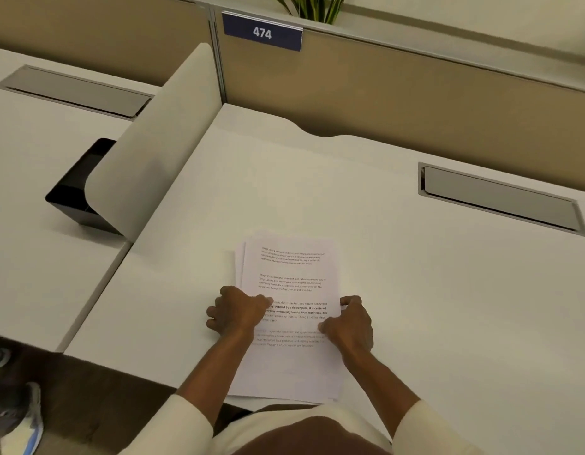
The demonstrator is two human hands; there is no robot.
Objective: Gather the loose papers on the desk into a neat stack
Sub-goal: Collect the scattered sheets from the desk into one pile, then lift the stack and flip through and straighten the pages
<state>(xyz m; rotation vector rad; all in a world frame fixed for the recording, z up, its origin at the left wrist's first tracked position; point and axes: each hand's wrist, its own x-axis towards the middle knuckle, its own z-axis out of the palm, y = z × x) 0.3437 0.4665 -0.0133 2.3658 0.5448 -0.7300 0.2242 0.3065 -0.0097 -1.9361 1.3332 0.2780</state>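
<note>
Nearest, your hands: your left hand (237, 311) and right hand (348, 326) grip opposite long edges of the papers (291, 277), fingers curled at the sides, thumbs on the top page. That hold lets you press both sides into line.
Papers: one pile, printed side up, lying flat on the worktop (415, 290) just in front of you, with its near end at the front edge.
Far left corner of the pile: lower sheets fan out slightly, so by my judgement the squaring is not yet finished.
Cable flap: a grey flap (501, 198) is set into the worktop, to the right and well apart from the pile.
Divider: a curved panel (159, 139) on the left screens off the neighbouring desk and half hides a black tray (77, 188).
Back partition: a number plate (262, 32) reads 474.
</note>
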